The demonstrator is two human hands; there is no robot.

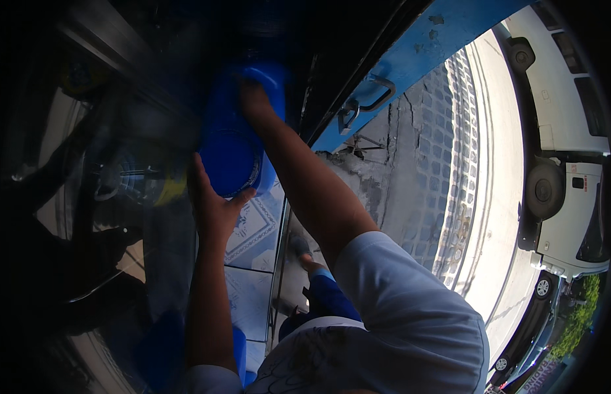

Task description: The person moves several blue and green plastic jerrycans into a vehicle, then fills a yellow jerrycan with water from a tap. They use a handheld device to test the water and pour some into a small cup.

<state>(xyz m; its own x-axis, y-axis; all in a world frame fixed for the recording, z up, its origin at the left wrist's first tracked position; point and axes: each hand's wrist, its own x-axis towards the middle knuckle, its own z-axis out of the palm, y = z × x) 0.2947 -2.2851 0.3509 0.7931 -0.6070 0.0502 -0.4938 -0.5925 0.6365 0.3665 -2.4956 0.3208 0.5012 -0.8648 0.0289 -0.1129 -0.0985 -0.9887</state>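
Note:
A blue plastic container (228,161) lies lengthwise in front of me, over a ledge of white and blue patterned tiles (253,230). My left hand (217,205) is wrapped round its near end, thumb on the right side and fingers on the left. My right hand (254,104) reaches to the container's far part, which sinks into deep shadow. That hand touches or overlaps the blue plastic there; its fingertips are too dark to make out.
To the right stands a blue metal panel (410,49) with a metal handle (379,95). Glossy dark glass (135,217) with reflections runs along the left. Another blue object (239,351) is beside my left forearm. A white truck (568,217) and a dark car (525,335) are on the street.

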